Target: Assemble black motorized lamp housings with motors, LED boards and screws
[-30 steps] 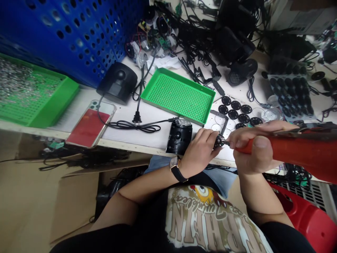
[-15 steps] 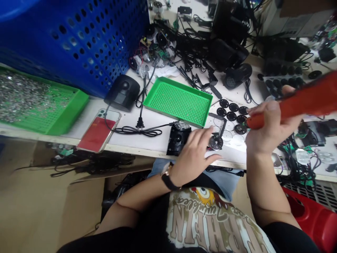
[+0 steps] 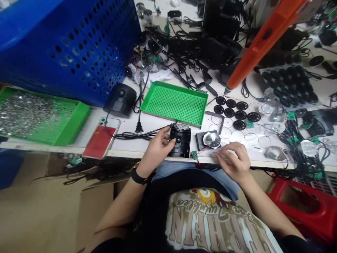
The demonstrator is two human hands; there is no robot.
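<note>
My left hand point(image 3: 157, 150) grips a small black housing point(image 3: 180, 140) at the table's front edge, fingers curled on its left side. Right of it lies a black square part with a round lens disc point(image 3: 209, 140), trailing thin red wires to a tiny green board point(image 3: 194, 155). My right hand point(image 3: 233, 159) hovers just right of that part, fingers loosely bent and apart, holding nothing. The orange electric screwdriver point(image 3: 259, 43) hangs free above the table, tip down, with no hand on it.
An empty green mesh tray point(image 3: 174, 102) lies behind the housing. A red phone point(image 3: 101, 137) and a black power cord point(image 3: 137, 131) lie to the left. A green tray of small metal parts point(image 3: 39, 116), a blue crate point(image 3: 68, 45), black discs point(image 3: 235, 110) and clear lenses point(image 3: 252, 138) surround.
My right hand let go of the orange screwdriver, which swung up and hangs free. My left hand moved from the lens part to the black housing. The lens part now lies on the table.
</note>
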